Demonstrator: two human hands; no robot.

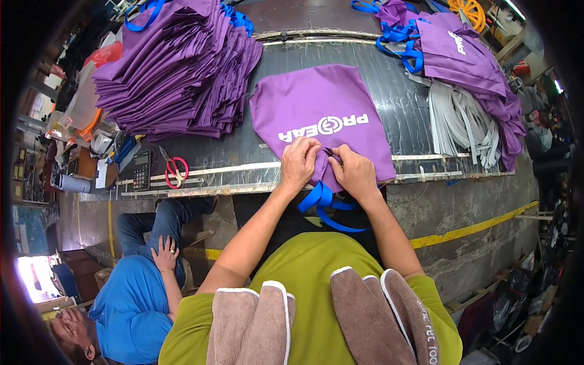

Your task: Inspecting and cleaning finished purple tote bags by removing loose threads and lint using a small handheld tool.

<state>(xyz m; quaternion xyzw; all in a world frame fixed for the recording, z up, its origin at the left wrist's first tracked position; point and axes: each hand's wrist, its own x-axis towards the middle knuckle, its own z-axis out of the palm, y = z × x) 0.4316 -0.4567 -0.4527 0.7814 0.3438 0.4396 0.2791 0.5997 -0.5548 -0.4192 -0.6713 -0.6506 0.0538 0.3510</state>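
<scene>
A purple cloth bag [322, 94] with white printing lies flat at the table's front edge. Its blue strap [318, 198] hangs in loops over that edge in front of my body. My left hand [298, 162] pinches the bag's near edge. Close beside it, my right hand [353, 173] is closed round a small dark pointed tool [330, 152], whose tip reaches toward the left fingers over the cloth. Most of the tool is hidden in the fingers, so its exact kind cannot be made out.
A tall stack of purple bags [176, 73] stands left on the dark table [316, 52]. Red-handled scissors [175, 170] and a calculator [142, 170] lie before it. More bags [465, 58] and grey-white strips [459, 121] are at right. A person in blue [137, 310] sits at left.
</scene>
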